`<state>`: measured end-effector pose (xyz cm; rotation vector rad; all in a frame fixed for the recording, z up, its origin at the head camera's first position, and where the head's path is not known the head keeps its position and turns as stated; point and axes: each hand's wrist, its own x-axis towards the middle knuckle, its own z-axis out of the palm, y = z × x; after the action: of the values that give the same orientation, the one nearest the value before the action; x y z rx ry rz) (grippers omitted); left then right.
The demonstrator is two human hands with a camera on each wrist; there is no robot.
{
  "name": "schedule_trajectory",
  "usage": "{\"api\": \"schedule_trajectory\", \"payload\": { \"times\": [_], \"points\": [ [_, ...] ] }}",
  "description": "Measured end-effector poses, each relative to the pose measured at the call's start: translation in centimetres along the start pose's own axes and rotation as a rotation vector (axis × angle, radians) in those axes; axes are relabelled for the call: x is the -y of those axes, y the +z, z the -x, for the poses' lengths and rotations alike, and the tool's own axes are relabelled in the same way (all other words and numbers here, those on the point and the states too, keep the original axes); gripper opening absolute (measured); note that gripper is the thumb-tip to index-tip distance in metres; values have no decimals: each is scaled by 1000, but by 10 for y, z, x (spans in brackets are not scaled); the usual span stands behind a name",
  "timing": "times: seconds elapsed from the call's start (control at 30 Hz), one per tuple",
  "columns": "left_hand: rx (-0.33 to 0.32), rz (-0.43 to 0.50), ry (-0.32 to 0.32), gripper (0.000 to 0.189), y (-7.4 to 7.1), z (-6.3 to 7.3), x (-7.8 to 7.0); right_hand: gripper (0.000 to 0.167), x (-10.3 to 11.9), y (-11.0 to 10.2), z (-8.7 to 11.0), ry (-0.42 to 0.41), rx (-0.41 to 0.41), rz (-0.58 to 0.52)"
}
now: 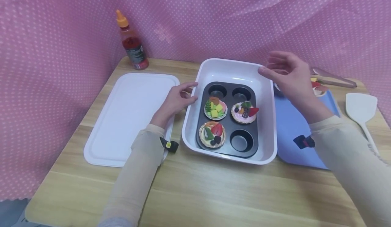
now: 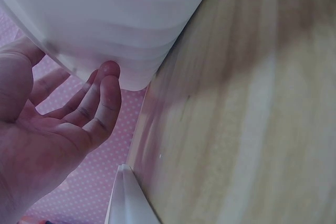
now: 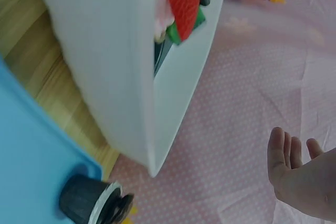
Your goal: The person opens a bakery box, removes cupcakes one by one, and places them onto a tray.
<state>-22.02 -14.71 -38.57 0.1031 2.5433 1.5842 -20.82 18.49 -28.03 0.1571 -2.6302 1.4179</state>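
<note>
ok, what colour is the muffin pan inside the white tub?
The muffin pan is dark grey; the head view shows it best.

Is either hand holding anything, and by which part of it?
Nothing is visibly held. The left hand is at the left rim of the white tub, without a clear grip; the right hand holds nothing.
</note>
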Motion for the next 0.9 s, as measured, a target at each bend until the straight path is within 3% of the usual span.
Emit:
{"api": "schedule_trajectory", "payload": {
  "times": [0.2, 0.63, 0.9],
  "points": [
    [-8, 1, 2, 54, -1, -1, 3, 63, 12, 17, 1, -5, 42, 12],
    [4, 23, 14, 54, 0, 0, 1, 55, 26, 51, 5, -91, 122, -130],
    [5, 18, 15, 54, 0, 0, 1, 55, 25, 65, 4, -75, 138, -139]
  ]
}}
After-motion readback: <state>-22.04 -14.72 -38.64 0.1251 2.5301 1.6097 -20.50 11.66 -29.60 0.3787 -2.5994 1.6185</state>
